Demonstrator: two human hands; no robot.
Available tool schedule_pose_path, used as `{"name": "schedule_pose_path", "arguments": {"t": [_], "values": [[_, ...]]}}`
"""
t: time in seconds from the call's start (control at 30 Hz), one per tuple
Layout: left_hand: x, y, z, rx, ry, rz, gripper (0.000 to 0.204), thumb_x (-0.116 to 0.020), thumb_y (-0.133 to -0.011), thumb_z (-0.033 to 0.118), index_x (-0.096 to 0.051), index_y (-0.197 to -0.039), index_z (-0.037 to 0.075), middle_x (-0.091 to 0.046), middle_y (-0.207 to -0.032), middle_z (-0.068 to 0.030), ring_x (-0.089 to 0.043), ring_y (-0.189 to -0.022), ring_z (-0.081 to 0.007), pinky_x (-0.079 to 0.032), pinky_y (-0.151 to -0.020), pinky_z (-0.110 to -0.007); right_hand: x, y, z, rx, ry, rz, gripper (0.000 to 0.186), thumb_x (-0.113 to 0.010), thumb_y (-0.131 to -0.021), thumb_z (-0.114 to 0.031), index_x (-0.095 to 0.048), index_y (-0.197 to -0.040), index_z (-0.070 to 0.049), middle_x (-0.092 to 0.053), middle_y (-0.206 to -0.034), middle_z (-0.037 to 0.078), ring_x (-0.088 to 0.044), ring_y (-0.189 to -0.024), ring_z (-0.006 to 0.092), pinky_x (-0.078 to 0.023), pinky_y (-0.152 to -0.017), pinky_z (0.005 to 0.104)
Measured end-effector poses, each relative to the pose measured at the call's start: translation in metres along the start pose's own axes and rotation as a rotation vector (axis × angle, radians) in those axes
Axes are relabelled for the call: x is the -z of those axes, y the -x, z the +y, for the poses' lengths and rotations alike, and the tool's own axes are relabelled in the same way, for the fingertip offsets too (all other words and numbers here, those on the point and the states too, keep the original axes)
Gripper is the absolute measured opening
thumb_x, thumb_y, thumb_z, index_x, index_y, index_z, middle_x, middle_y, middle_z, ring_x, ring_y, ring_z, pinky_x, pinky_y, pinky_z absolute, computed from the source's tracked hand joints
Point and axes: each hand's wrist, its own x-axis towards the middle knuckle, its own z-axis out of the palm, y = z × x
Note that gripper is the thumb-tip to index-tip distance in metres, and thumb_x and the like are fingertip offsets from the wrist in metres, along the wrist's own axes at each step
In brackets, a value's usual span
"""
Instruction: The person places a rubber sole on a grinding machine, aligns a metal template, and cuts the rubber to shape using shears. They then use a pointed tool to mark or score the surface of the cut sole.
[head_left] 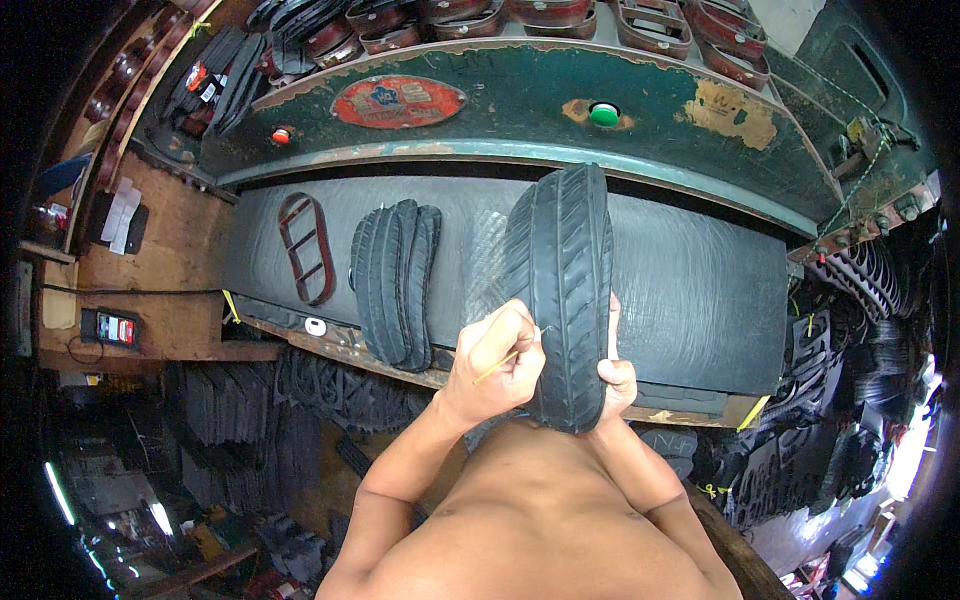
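A thick stack of black treaded rubber sole pieces (562, 290) stands upright in front of my chest, over the near edge of the grey work surface (700, 290). My right hand (618, 385) grips the stack's right side, thumb at its edge and some fingers hidden behind. At the stack's left side, my left hand (495, 360) is closed in a fist. A thin yellow stick or strand (495, 368) pokes out of it; the rest is hidden. Further left lie several similar black soles (395, 285) and a red-brown sole-shaped cutting die (305, 250).
Behind the surface rises a green machine beam (520, 95) with a green button (603, 115) and a red button (281, 136). More cutting dies (560, 15) sit on top. A small white object (316, 326) rests at the front edge. Black rubber sheets (830, 420) hang at right.
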Motion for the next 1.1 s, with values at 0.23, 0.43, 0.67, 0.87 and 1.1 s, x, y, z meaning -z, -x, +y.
{"name": "schedule_pose_path", "arguments": {"t": [0.23, 0.43, 0.67, 0.87, 1.1], "values": [[-0.001, 0.003, -0.003, -0.09, -0.003, -0.051, 0.023, -0.065, -0.076, -0.014, -0.049, -0.078, 0.003, -0.054, -0.068, -0.0113, -0.056, -0.058, -0.0273, -0.046, -0.053, -0.035, 0.007, -0.002, -0.002, 0.008, -0.079, -0.003, 0.097, -0.061, -0.069, -0.017, -0.019, -0.157, -0.016, -0.042, -0.151, 0.019, -0.047, -0.137, 0.0386, -0.039, -0.117, 0.0538], [0.003, 0.003, -0.004, -0.114, 0.01, -0.071, 0.025, -0.065, -0.076, -0.014, -0.047, -0.077, 0.003, -0.054, -0.068, -0.0104, -0.058, -0.059, -0.0264, -0.048, -0.054, -0.034, 0.003, -0.001, -0.004, -0.011, -0.078, 0.017, 0.095, -0.06, -0.07, -0.017, -0.02, -0.156, -0.016, -0.043, -0.15, 0.019, -0.048, -0.135, 0.0382, -0.04, -0.115, 0.053], [0.003, 0.006, -0.004, -0.073, -0.002, -0.054, 0.028, -0.065, -0.08, -0.015, -0.045, -0.076, 0.004, -0.053, -0.067, -0.0104, -0.06, -0.061, -0.0243, -0.049, -0.057, -0.032, 0.0, -0.001, -0.003, -0.008, -0.052, 0.045, 0.094, -0.059, -0.07, -0.02, -0.021, -0.156, -0.015, -0.045, -0.147, 0.018, -0.05, -0.132, 0.0375, -0.042, -0.113, 0.0521], [0.005, 0.017, -0.017, -0.032, 0.059, 0.063, 0.023, -0.063, -0.087, -0.012, -0.047, -0.091, 0.003, -0.055, -0.075, -0.0098, -0.059, -0.066, -0.0178, -0.05, -0.061, -0.03, -0.003, -0.006, -0.01, -0.077, -0.008, 0.079, 0.098, -0.057, -0.065, -0.017, -0.02, -0.156, -0.013, -0.046, -0.145, 0.019, -0.051, -0.132, 0.0377, -0.042, -0.114, 0.0512], [0.012, 0.042, -0.024, 0.663, 0.117, 0.215, 0.034, -0.043, -0.111, 0.019, -0.063, -0.134, 0.003, -0.061, -0.105, -0.002, -0.052, -0.081, -0.0068, -0.047, -0.068, -0.021, -0.013, -0.014, -0.009, -0.109, 0.317, 0.035, 0.105, -0.057, -0.056, -0.009, -0.02, -0.155, -0.012, -0.048, -0.142, 0.019, -0.052, -0.132, 0.0362, -0.044, -0.113, 0.0474]]}}
